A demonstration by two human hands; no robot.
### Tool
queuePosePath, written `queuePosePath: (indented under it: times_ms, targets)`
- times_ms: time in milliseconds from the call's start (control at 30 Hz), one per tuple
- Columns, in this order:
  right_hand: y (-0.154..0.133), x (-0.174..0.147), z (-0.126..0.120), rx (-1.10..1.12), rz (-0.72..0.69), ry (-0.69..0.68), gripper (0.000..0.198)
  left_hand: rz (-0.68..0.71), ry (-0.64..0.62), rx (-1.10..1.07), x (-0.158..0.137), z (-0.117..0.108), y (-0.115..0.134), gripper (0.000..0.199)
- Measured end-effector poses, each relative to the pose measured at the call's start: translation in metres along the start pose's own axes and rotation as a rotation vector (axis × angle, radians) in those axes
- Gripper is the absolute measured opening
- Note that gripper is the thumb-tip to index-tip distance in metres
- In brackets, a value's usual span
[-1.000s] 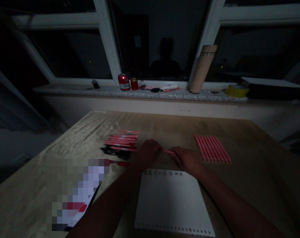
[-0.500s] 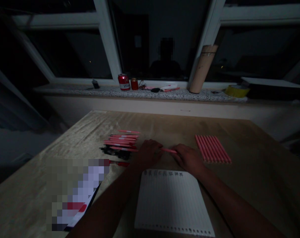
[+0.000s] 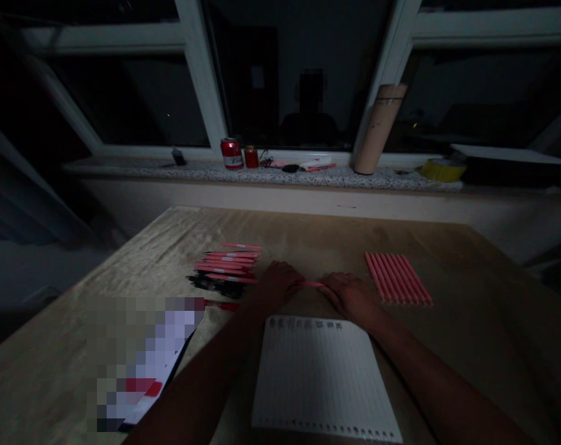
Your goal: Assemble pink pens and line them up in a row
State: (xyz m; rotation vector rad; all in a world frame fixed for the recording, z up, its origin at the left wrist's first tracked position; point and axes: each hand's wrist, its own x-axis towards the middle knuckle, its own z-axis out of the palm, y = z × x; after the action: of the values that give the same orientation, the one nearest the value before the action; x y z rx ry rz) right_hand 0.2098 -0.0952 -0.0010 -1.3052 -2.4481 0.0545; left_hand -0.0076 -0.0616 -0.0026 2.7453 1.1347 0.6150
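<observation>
A slim pink pen [image 3: 312, 283] lies crosswise between my two hands, just above the notepad. My left hand [image 3: 280, 283] is closed on its left end, and my right hand [image 3: 349, 293] grips its right end. Only a short middle stretch of the pen shows; the fingers cover the rest. Left of my left hand is a loose pile of pink pens [image 3: 227, 267] with pale labels, and black pens [image 3: 218, 285] lie at its near side. To the right of my right hand, several pink pens [image 3: 398, 278] lie side by side in a neat slanted row.
A lined spiral notepad [image 3: 324, 377] with writing along its far edge lies between my forearms. A red pen [image 3: 222, 305] and a partly blurred phone [image 3: 169, 364] are at the left. On the windowsill stand a red can [image 3: 232, 154], a small jar [image 3: 251, 157], a tall flask [image 3: 381, 130] and yellow tape [image 3: 442, 170].
My right hand has shifted slightly left along the pen, closer to my left hand. Less of the pen shows between them. The pile and the row look unchanged.
</observation>
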Motion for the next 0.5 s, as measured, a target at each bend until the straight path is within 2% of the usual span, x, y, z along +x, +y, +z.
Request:
queuePosePath:
  times_ms: [167, 333, 500]
  targets:
    - [-0.0005, 0.0002, -0.001, 0.051, 0.025, 0.023, 0.03, -0.062, 0.055, 0.028, -0.003, 0.0008, 0.0035, 0.03]
    - [-0.001, 0.0004, -0.0037, 0.037, 0.015, 0.017, 0.028, 0.014, -0.002, 0.009, -0.0018, -0.0034, 0.0056, 0.031]
    - [-0.0008, -0.0006, -0.0059, 0.102, -0.003, 0.025, 0.026, 0.052, 0.004, 0.012, -0.0002, -0.0016, 0.0031, 0.03]
